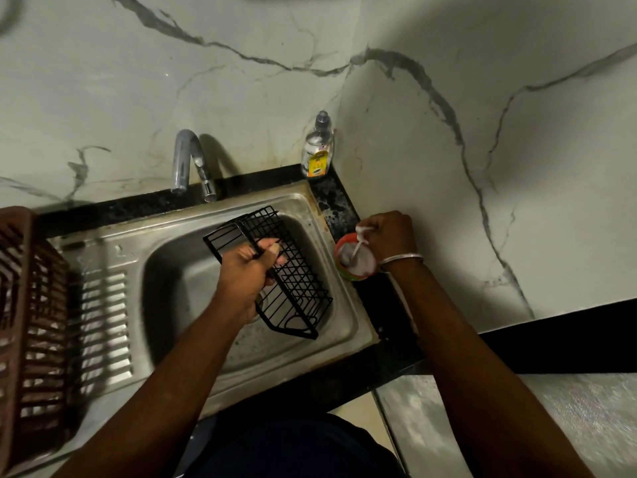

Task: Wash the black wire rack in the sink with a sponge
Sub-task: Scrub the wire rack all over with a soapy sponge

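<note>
**Rack's over the sink, no scrubbing yet**

Left hand point(250, 267) has its fingers point(272, 251) wrapped round a top edge of the black wire rack point(296, 281), holding it tilted over the sink point(165, 270) basin. The rack's long axis runs diagonally, from the far-left end near the tap point(188, 160) to the near-right end.

Right hand point(389, 236) is over the black surface point(339, 201) just right of the sink. Its fingers are clenched on a white sudsy wad point(362, 232) above a little orange tub point(348, 270). Can't tell if that's the sponge.

So the rack lies left of that hand, across the sink rim. My guess is the right hand swings left and scrubs along the wires.
</note>
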